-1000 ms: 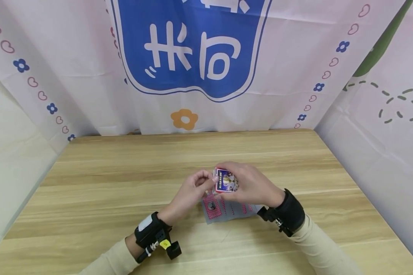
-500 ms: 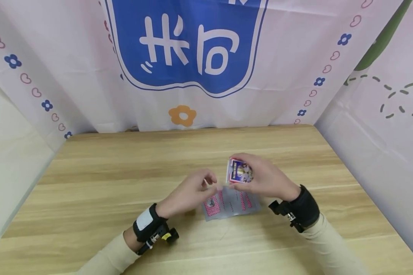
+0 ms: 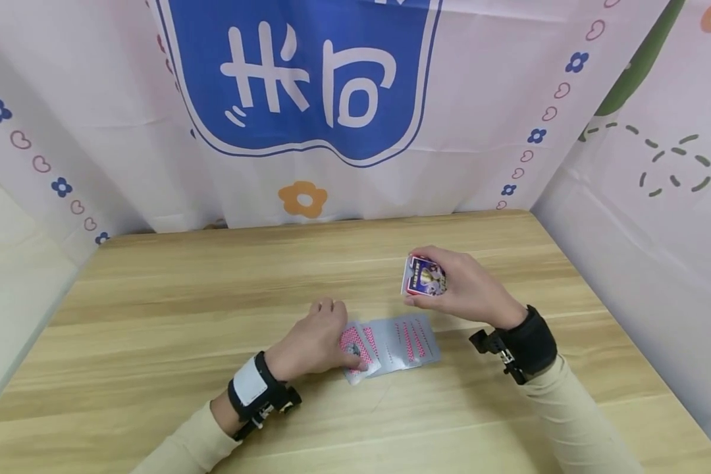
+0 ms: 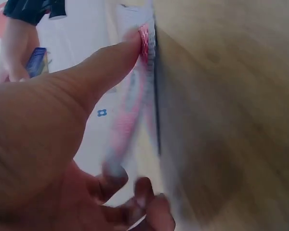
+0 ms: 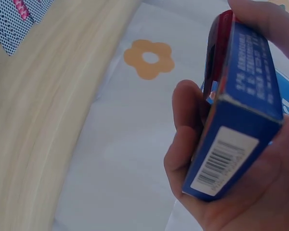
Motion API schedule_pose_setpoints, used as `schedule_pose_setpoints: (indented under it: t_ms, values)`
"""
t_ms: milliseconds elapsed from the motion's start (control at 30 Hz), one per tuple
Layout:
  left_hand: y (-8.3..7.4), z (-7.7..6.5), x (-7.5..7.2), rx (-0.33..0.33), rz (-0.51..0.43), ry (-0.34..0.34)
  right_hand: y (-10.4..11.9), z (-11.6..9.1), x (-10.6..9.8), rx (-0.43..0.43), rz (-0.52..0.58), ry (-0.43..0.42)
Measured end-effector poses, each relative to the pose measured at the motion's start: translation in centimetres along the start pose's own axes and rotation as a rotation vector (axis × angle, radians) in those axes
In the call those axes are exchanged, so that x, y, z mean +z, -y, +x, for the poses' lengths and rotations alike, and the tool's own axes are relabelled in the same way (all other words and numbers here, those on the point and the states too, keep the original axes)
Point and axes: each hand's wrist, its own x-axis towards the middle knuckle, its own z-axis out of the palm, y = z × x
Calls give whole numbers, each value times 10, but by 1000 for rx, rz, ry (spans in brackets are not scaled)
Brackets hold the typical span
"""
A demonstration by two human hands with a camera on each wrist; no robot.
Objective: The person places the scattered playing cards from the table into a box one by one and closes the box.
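Note:
My left hand (image 3: 313, 342) pinches a playing card (image 3: 355, 347) with a pink-checked back, thumb on its near side and fingers toward its far end. The card lies slanted over the left end of an overlapping row of playing cards (image 3: 399, 343) on the table. In the left wrist view the pinched card (image 4: 126, 118) is blurred and stands up from the fingers. To the right and higher, my right hand (image 3: 476, 286) grips a blue playing card box (image 3: 428, 276) between thumb and fingers. A barcode shows on the box end (image 5: 224, 161), with a red edge (image 5: 220, 48) along one side.
The wooden table (image 3: 172, 309) carries the cards near its middle. A white printed cloth (image 3: 237, 191) hangs behind its far edge, and more cloth closes the left and right sides. Each wrist bears a black strap (image 3: 530, 342) with a camera.
My left hand has come away from the box and moved down and left onto the row's left end, a card in its pinch. The right hand has carried the box up and right.

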Motion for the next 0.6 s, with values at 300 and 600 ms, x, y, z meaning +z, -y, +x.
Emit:
schedule_pose_setpoints:
  t_ms: [300, 600]
  values:
    - [-13, 12, -49, 105, -592, -51, -1, 0, 1, 14, 20, 19]
    - [-55, 26, -70, 43, -885, -214, 5, 1, -4, -12, 31, 8]
